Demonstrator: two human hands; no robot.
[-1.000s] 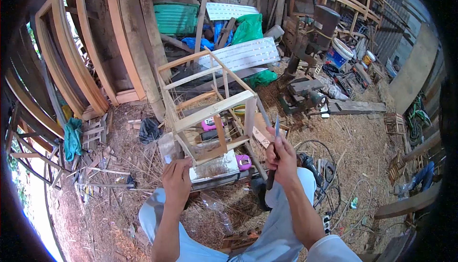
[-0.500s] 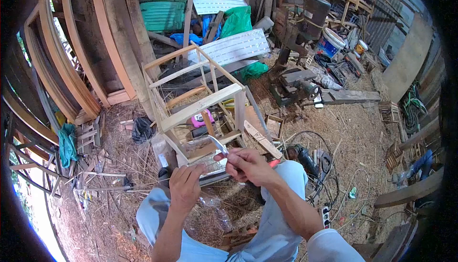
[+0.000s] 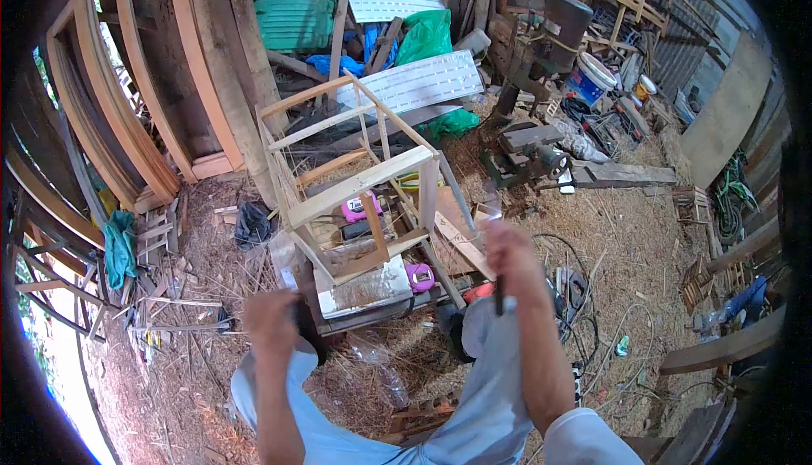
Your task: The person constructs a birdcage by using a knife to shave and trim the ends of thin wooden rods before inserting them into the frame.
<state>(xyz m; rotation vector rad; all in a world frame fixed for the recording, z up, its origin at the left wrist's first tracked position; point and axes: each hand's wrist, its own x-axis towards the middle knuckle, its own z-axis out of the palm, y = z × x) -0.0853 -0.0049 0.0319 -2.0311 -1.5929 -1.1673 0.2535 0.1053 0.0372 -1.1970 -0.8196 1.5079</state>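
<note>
My right hand [image 3: 518, 266], smeared by motion, is closed around a knife, its dark handle [image 3: 499, 296] below the fist and its blurred blade [image 3: 493, 201] pointing up. Over my left knee, my left hand [image 3: 272, 323] is curled closed; whatever it may pinch is too blurred to make out. Between and beyond my hands stands a small wooden frame [image 3: 359, 187] of pale strips. Under its near end lies a white-topped board [image 3: 372, 287]. A pink tape measure [image 3: 420, 277] sits beside that board, and another pink tape measure [image 3: 359, 206] shows inside the frame.
A marked wooden piece [image 3: 463, 245] leans right of the frame. A power tool [image 3: 573, 289] and cables lie by my right knee. Farther off are a metal vise [image 3: 529, 156], white panels [image 3: 414, 84] and a green bin [image 3: 294, 23]. Tall wooden frames [image 3: 203, 67] lean at left.
My hands have moved apart from in front of the frame: the right, with the knife, to the right and up, the left to the left and slightly down. The nearer tape measure has come into view.
</note>
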